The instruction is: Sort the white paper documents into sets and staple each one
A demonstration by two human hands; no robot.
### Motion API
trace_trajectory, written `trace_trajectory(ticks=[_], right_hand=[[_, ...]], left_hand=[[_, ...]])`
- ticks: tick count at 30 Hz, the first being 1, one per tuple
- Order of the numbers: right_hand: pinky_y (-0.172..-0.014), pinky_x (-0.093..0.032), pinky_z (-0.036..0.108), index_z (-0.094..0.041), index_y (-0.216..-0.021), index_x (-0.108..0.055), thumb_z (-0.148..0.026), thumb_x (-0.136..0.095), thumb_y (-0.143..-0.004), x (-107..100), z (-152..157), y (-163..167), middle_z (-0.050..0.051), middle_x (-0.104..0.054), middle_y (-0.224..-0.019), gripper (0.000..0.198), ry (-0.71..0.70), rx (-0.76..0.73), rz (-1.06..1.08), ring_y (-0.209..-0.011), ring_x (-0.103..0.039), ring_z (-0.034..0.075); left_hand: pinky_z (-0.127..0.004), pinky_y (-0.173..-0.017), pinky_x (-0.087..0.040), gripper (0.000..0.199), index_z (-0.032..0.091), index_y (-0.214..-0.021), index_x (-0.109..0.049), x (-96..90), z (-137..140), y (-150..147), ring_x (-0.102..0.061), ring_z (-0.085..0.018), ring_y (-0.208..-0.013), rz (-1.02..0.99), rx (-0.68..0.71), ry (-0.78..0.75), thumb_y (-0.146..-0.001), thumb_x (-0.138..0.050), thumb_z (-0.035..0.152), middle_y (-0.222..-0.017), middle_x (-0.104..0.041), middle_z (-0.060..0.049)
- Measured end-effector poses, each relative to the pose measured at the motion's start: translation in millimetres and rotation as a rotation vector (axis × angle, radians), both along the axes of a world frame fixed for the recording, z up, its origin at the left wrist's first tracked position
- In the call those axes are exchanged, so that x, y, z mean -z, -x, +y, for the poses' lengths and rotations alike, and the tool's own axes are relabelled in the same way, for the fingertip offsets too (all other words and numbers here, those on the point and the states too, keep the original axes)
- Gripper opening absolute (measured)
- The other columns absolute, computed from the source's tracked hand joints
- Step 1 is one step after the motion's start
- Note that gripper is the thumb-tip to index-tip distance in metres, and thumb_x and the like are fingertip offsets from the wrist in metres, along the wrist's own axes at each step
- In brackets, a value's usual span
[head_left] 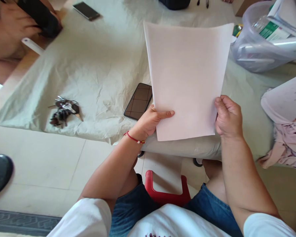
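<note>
A small stack of blank white paper sheets (187,75) is held up over the cloth-covered table by both hands. My left hand (150,120) grips the lower left edge, thumb lying across the front and fingers hidden behind. At the lower right edge, my right hand (228,115) is closed on the sheets, with the thumb against the side. A dark smartphone (138,102) lies on the table just beyond my left hand, its right end partly covered by the paper. A red string bracelet circles my left wrist.
A bunch of keys (64,111) lies at the table's left front. Another phone (86,11) is farther back. At the right stand a translucent plastic bin (254,49) with bottles and papers, and a pink cloth (288,141). Another person's hand (19,19) is at upper left.
</note>
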State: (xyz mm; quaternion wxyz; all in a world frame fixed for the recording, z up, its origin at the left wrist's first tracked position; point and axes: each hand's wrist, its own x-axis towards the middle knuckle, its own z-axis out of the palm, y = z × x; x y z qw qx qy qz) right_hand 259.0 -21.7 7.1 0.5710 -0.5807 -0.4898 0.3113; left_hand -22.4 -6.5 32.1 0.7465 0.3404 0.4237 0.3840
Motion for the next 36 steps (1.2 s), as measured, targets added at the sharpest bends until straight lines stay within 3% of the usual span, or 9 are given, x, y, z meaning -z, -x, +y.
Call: trace_trajectory(ticks=[4,7,11,16,19,22,28,36], right_hand=[[-0.075,-0.052,0.036,-0.026,-0.087,-0.069,-0.068,-0.078,-0.101,2.1,-2.6,-14.1,0.0,-0.06,-0.08,0.045,0.052,-0.004,-0.116,-0.074,-0.056,0.017],[-0.071,-0.05,0.035,-0.027,-0.085,-0.066,-0.071,-0.076,-0.101,1.0,-7.2,-22.6,0.0,-0.052,-0.075,0.049,0.096,-0.043,-0.166,-0.072,-0.052,0.017],[-0.07,-0.052,0.035,-0.028,-0.087,-0.067,-0.077,-0.074,-0.101,-0.3,-15.3,-26.8,0.001,-0.056,-0.077,0.051,0.164,-0.099,-0.199,-0.076,-0.056,0.02],[-0.07,-0.057,0.038,-0.028,-0.088,-0.071,-0.08,-0.077,-0.096,-3.7,-25.0,-32.0,0.002,-0.065,-0.081,0.053,0.354,-0.202,-0.119,-0.076,-0.063,0.022],[-0.077,-0.062,0.04,-0.028,-0.092,-0.076,-0.081,-0.082,-0.092,-2.9,-26.4,-37.8,0.004,-0.074,-0.091,0.054,0.451,-0.257,-0.042,-0.084,-0.069,0.024],[-0.08,-0.063,0.039,-0.029,-0.093,-0.078,-0.081,-0.085,-0.088,0.7,-24.1,-41.1,0.002,-0.073,-0.089,0.053,0.376,-0.158,-0.029,-0.084,-0.068,0.022],[-0.061,-0.043,0.031,-0.027,-0.089,-0.075,-0.069,-0.087,-0.09,-1.8,-21.7,-45.2,-0.002,-0.055,-0.074,0.043,0.265,-0.002,-0.063,-0.067,-0.046,0.015],[-0.065,-0.049,0.032,-0.026,-0.091,-0.073,-0.062,-0.08,-0.096,7.3,-24.2,-62.4,-0.001,-0.064,-0.077,0.037,0.323,-0.074,-0.141,-0.069,-0.055,0.017]], left_hand=[[-0.055,-0.111,-0.071,0.063,0.016,-0.112,-0.087,2.6,-2.6,-3.5,-0.084,-0.042,-0.125,0.039,0.01,-0.027,-0.069,-0.109,0.055,-0.125,-0.09,-0.017],[-0.052,-0.102,-0.073,0.064,0.017,-0.108,-0.084,7.3,0.3,-5.8,-0.085,-0.04,-0.117,0.081,-0.082,-0.085,-0.078,-0.099,0.071,-0.115,-0.09,-0.017],[-0.048,-0.101,-0.072,0.067,0.019,-0.111,-0.079,13.7,7.1,-9.1,-0.085,-0.037,-0.118,0.107,-0.259,-0.196,-0.083,-0.091,0.078,-0.113,-0.089,-0.014],[-0.044,-0.094,-0.071,0.066,0.02,-0.109,-0.077,16.2,9.8,-15.5,-0.085,-0.035,-0.115,0.131,-0.358,-0.245,-0.087,-0.086,0.082,-0.11,-0.088,-0.012],[-0.041,-0.086,-0.071,0.063,0.02,-0.104,-0.077,16.3,7.3,-21.3,-0.086,-0.033,-0.107,0.154,-0.347,-0.232,-0.087,-0.086,0.08,-0.102,-0.087,-0.01],[-0.038,-0.079,-0.069,0.059,0.02,-0.102,-0.077,15.6,1.7,-26.9,-0.085,-0.031,-0.097,0.166,-0.28,-0.195,-0.09,-0.086,0.077,-0.095,-0.085,-0.009],[-0.037,-0.08,-0.067,0.059,0.019,-0.106,-0.078,11.9,-10.6,-34.4,-0.083,-0.029,-0.093,0.148,-0.061,-0.123,-0.095,-0.081,0.076,-0.097,-0.086,-0.01],[-0.033,-0.066,-0.054,0.059,0.022,-0.092,-0.072,24.3,-12.5,-43.8,-0.068,-0.021,-0.076,0.255,-0.15,-0.161,-0.094,-0.08,0.08,-0.084,-0.074,-0.005]])
